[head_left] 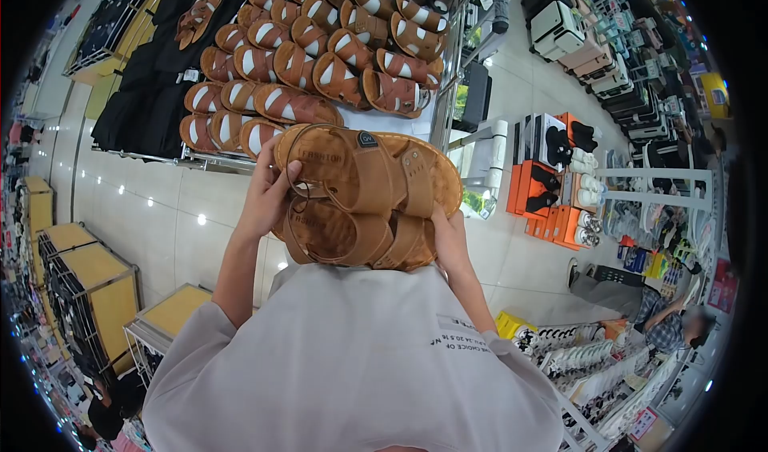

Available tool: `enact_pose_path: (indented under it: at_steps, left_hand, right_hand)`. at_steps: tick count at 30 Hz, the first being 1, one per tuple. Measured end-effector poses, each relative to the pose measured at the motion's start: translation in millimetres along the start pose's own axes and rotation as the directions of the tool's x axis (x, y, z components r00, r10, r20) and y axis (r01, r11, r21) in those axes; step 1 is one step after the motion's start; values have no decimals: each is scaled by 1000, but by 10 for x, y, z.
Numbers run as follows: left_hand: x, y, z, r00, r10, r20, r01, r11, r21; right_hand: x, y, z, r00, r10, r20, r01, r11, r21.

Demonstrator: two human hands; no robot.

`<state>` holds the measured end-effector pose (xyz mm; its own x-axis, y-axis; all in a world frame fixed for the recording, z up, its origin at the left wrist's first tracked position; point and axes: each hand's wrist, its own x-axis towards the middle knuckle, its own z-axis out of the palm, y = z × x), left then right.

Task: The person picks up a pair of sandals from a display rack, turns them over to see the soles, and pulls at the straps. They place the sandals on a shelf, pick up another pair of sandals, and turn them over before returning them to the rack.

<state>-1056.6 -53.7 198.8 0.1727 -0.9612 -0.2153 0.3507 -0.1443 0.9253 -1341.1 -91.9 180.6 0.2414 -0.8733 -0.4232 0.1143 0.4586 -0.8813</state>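
Observation:
A pair of brown strap sandals (383, 168) is in front of my chest, one lying above the other, with footbeds facing up. "FASHION" lettering shows on the footbeds. My left hand (270, 190) grips the heel end on the left, its thumb on the footbed and the other fingers hidden behind the soles. At the opposite, toe end, my right hand (450, 232) holds the sandals; most of its fingers are out of sight beneath them. Just beyond, a display table (384, 124) carries rows of similar brown sandals (296, 66) stuffed with white paper.
Black folded garments (152, 104) lie left of the sandal rows. Orange shoe boxes (524, 186) with shoes on top stand at right, suitcases (556, 32) behind them. A person (664, 324) sits by a shoe rack (616, 380) at lower right. Wooden-topped stands (88, 268) are at left.

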Motion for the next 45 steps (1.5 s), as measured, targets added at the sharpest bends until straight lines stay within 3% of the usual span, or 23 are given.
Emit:
enact_pose_path:
  at_steps: [3,9,13,18,24,26,28,30,32,35,36,38,40,43,45]
  left_hand:
    - [-15,35,24,1000,6,14,-6,1000,-4]
    - [-56,57,68,999,41,17,-42,995,85]
    - [-151,76,59,1000,-23,-10,24,992,125]
    - [-283,132,78,1000,30,2,-30,996,86]
    - [-244,29,71,1000,-6,-10,6,1000,19]
    - [-200,-78,13,999,-37,-40,38,999,19]
    - [-130,-259,-188,995,-65,-71,70,995,76]
    - [-134,-277,-246,987,-159,-18,158,987,-36]
    - [-200,-242,-159,972,-237,-11,232,959,-165]
    - [-289,-288,-183,910,-334,247,416,739,-531]
    - [-261,-368,-144,935,-230,271,340,801,-493]
    - [11,-569,-374,868,35,495,323,718,-617]
    - [111,-366,-203,837,189,513,290,641,-710]
    - [173,-162,-71,971,81,223,64,816,-575]
    - [260,-7,-43,956,169,241,-2,822,-569]
  right_hand:
    - [38,30,-66,997,-66,35,70,991,-116]
    - [22,1,-95,985,-143,93,155,977,-147]
    - [-15,-18,-37,986,-155,62,161,980,-113]
    - [-55,55,-32,991,-130,36,130,991,8]
    - [-160,4,-24,929,-355,103,369,911,-183]
    - [-231,-43,-46,938,-307,158,344,872,-348]
    - [-305,-71,-43,914,-344,215,406,774,-486]
    - [-372,-86,-13,841,-456,291,534,613,-582]
    - [-412,-169,12,690,-569,447,710,413,-570]
    - [-489,-192,87,476,-611,633,831,76,-551]
    - [-533,-224,135,423,-595,684,838,-30,-545]
    - [-617,-256,206,342,-525,780,829,-223,-513]
    - [-650,-388,262,298,-504,811,832,-279,-479]
    - [-636,-585,290,249,-515,820,837,-312,-449]
    - [-619,-680,300,199,-550,811,841,-330,-429]
